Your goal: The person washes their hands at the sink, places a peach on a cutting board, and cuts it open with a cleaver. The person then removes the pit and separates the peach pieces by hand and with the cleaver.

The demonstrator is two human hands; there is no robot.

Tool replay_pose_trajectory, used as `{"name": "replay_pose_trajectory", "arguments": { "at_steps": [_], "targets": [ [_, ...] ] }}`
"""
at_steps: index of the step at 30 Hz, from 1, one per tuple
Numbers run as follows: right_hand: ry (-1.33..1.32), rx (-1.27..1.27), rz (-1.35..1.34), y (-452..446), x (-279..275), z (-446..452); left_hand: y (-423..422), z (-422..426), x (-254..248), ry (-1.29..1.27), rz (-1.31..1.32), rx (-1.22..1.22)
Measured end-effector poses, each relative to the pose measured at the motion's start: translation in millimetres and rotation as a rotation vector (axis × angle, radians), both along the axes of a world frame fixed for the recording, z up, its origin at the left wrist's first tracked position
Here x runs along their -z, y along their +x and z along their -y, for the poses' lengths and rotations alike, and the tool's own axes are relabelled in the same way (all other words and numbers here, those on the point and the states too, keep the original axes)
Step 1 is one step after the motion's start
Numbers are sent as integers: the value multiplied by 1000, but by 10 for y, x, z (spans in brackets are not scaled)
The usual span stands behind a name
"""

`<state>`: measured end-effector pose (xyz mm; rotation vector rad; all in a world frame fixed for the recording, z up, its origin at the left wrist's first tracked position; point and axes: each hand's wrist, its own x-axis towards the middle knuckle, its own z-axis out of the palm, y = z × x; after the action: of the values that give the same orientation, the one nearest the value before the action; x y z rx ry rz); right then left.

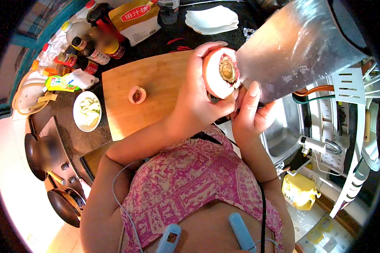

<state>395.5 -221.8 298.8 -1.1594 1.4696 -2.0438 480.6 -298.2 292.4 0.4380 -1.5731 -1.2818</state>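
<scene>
A pale round fruit (215, 78) with its brown pit showing is gripped in my left hand (194, 90), raised above the cutting board. My right hand (250, 110) is closed on a wide cleaver (299, 50), its fingers pinching near the lower corner of the blade beside the fruit. The blade reaches up to the right. Below and left of my left hand, a small cut piece of fruit (137, 95) with a reddish-brown hollow lies on the wooden cutting board (122, 118).
A white bowl of pale slices (88, 111) stands left of the board. Bottles (88, 50) and a yellow bag (135, 21) line the back left. Stacked white dishes (211, 20) are behind. A sink (285, 126) and rack are right; pans (63, 206) are lower left.
</scene>
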Motion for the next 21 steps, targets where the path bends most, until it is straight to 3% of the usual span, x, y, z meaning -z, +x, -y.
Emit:
{"name": "replay_pose_trajectory", "arguments": {
  "at_steps": [7, 9, 12, 16, 18, 21],
  "targets": [
    [134, -80, 77, -86, -97, 35, 75, 97, 70, -81, 98, 40],
    [183, -19, -86, -124, -25, 42, 81, 30, 7, 354, -187, 278],
    [173, -64, -91, -142, -33, 44, 193, 191, 93, 531, -12, 459],
    [269, -103, -156, -197, -116, -33, 254, 149, 54, 477, 86, 275],
    [370, -109, -226, -234, -177, -98, 289, 272, 154, 24, 190, 157],
    [461, -134, -293, -231, -213, -147, 414, 349, 157, 122, 122, 173]
  ]
}}
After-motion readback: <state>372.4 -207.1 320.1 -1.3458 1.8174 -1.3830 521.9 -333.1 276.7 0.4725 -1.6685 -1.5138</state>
